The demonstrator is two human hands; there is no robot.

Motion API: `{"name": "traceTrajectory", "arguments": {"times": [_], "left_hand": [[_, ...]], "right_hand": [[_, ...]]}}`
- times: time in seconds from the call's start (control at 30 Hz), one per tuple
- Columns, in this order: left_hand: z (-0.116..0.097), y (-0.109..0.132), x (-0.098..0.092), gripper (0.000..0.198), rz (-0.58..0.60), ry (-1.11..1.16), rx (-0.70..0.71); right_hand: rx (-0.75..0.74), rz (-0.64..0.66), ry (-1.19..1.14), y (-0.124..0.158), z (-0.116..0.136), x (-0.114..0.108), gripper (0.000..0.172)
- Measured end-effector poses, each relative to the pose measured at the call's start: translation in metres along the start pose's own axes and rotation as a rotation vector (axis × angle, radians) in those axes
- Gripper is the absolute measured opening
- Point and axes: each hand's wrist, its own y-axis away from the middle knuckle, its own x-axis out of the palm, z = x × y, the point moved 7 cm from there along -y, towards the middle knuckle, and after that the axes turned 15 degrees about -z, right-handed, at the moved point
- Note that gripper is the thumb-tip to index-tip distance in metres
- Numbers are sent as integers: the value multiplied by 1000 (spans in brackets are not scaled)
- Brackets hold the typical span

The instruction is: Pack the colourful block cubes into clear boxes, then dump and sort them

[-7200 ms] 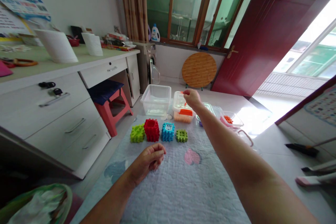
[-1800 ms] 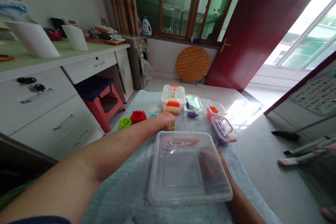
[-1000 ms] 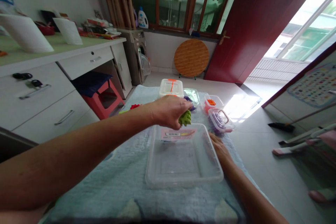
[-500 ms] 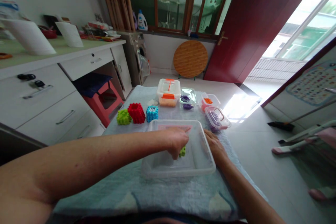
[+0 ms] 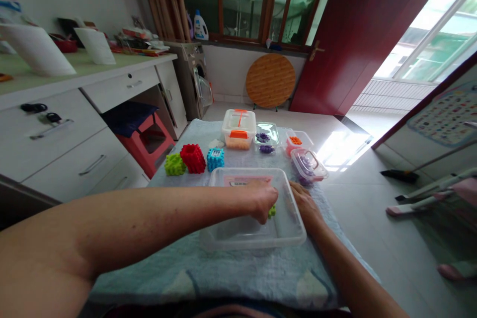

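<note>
A clear plastic box [image 5: 238, 244] stands in front of me on the cloth-covered table. My left hand [image 5: 263, 200] reaches down into it, fingers closed on a lime-green building block [image 5: 272, 211], most of which the hand hides. Along the outer right wall of the box lies my right hand [image 5: 306, 204], its fingers stretched out and holding nothing. Beyond the box, to the left, are a green block cube [image 5: 175, 164], a red block form [image 5: 193, 158] and a blue block cube [image 5: 215, 159].
A lidded box with orange clips [image 5: 239, 131], a clear container with purple pieces [image 5: 267, 138], a tub with orange pieces [image 5: 298, 142] and a handled lidded box [image 5: 308, 165] stand farther back. Left are a pink stool [image 5: 149, 141] and white drawers [image 5: 63, 146].
My left hand has moved a little to the right inside the clear box, with the green block in it. My right hand stays beside the box.
</note>
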Motion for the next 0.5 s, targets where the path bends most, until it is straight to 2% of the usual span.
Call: {"name": "traceTrajectory", "arguments": {"times": [0.17, 0.27, 0.37, 0.43, 0.5], "left_hand": [[2, -11, 16, 34, -40, -9, -70], [5, -10, 17, 45, -63, 8, -93], [3, -1, 3, 59, -42, -17, -86], [3, 9, -12, 53, -33, -57, -76], [2, 19, -29, 36, -75, -79, -51]], "right_hand": [[15, 3, -10, 0, -1, -1, 41], [24, 10, -12, 0, -1, -1, 40], [21, 27, -20, 0, 0, -1, 39], [15, 30, -18, 0, 0, -1, 39], [14, 27, -8, 0, -1, 0, 39]]}}
